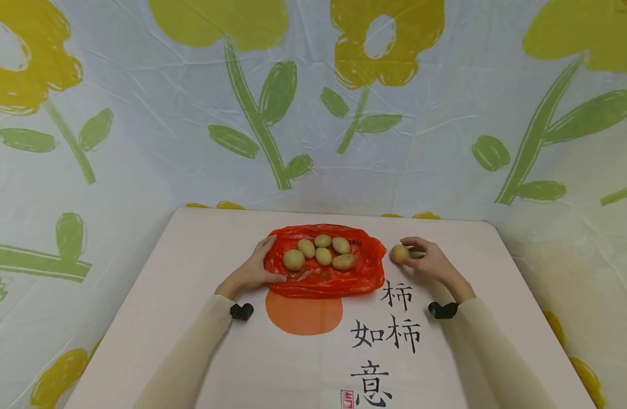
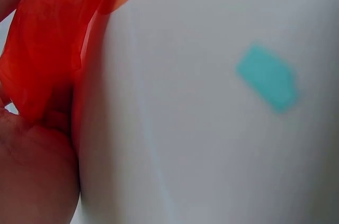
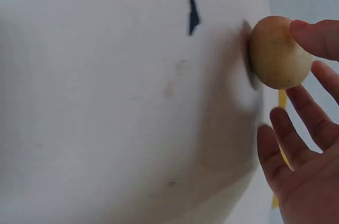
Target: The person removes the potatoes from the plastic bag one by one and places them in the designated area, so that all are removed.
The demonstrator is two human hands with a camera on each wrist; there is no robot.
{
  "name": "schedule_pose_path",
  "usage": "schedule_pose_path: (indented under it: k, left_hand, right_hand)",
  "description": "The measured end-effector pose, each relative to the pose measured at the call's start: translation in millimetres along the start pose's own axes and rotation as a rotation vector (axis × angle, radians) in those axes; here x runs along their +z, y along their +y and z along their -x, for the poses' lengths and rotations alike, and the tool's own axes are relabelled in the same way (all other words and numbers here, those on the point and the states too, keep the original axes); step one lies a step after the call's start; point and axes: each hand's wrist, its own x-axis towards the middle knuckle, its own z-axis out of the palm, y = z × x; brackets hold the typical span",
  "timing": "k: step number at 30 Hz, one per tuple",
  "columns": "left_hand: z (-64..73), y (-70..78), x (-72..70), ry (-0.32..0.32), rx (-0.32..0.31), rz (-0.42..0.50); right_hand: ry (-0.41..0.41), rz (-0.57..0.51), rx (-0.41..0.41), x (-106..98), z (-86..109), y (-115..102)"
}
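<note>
A red plastic bag (image 1: pixel 359 278) lies spread with its mouth up on the table, and several potatoes (image 1: pixel 323 255) are grouped inside. My left hand (image 1: pixel 253 270) holds the bag's left end, thumb along the front side and fingers toward the back. In the left wrist view the red plastic (image 2: pixel 45 44) bulges over the palm and hides part of the fingers. To the right of the bag, my right hand (image 1: pixel 432 262) pinches a single round potato (image 3: pixel 276 54) between thumb and fingertips, close over the table. The other fingers of that hand are loosely extended.
The pale table cover (image 1: pixel 190 250) bears an orange disc (image 1: pixel 304 318) and black written characters (image 1: pixel 395 335) in front of the bag. A cloth with flowers (image 1: pixel 385 170) hangs behind the table and along its sides.
</note>
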Motion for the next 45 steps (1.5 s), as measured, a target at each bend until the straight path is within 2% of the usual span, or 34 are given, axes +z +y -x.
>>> schedule_pose_path:
  k: [8,13,19,31,39,45]
  left_hand:
    - [0.4,2.3,-0.5,0.007,0.007,0.002]
    - [0.5,1.8,-0.5,0.007,0.012,0.01]
    - [-1.5,0.5,-3.0,0.001,-0.005,0.017]
    - [-0.8,0.6,-0.1,0.004,0.01,0.024]
    - [1.6,0.7,4.2,-0.01,-0.015,0.007]
    - [0.6,1.2,2.6,-0.01,-0.002,0.015]
  right_hand:
    - [0.014,-0.01,-0.073,-16,-17.9,-24]
    - [0.003,0.006,-0.076,-18,-30.2,-46]
    - [-0.038,-0.01,-0.136,-14,-48.6,-77]
    - [-0.131,0.007,-0.262,11,-76.8,-136]
    - [-0.197,0.028,-0.318,38,-90.7,-159]
    - [-0.232,0.04,-0.35,60,-101.6,-171]
